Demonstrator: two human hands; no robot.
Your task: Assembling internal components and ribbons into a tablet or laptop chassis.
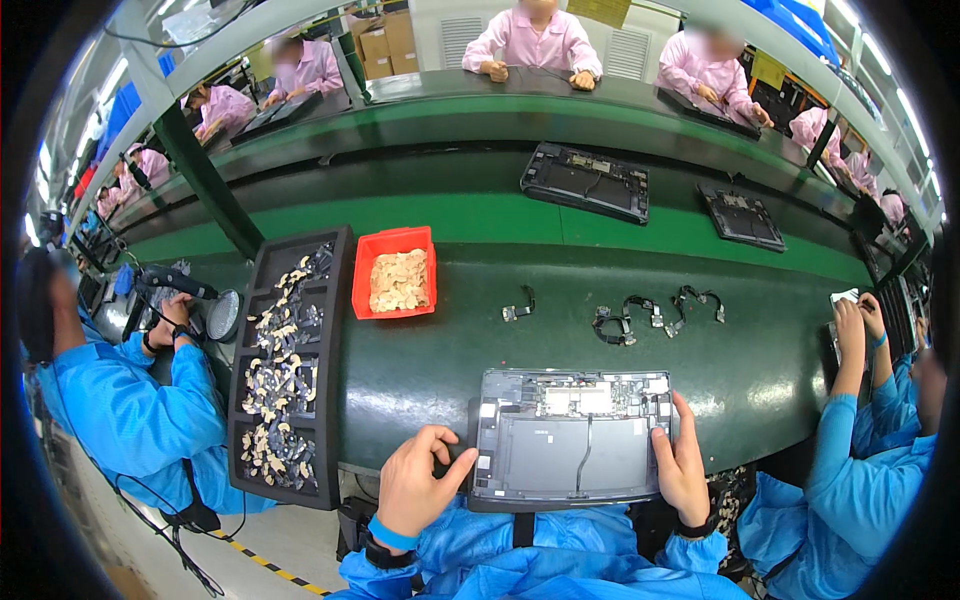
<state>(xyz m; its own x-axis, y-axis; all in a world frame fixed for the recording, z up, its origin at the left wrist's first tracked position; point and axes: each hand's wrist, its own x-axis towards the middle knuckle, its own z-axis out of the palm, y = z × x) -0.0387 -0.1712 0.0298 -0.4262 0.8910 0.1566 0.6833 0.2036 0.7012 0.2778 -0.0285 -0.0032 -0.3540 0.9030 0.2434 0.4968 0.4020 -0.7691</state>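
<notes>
We log a long green bench (740, 310) as our landmark, a brighter green strip (600, 232) along it and overhead light glaring off its top. Beyond it we note a raised dark counter (440, 88), then a pale wall (428, 40) with louvred panels (458, 40) and stacked cardboard boxes (402, 45). A dark green post (205, 185) rises at the bench's left — pale beam (235, 62) above, tube lights (112, 80) high beyond both ends. Below the bench's near edge: light floor (305, 540), black-and-yellow stripe (270, 566).

Right hand (684, 478): partly hidden by laptop (540, 455)
Tray bits (280, 388): too small to identify
Blue smock (575, 555): cut off by lower edge
</notes>
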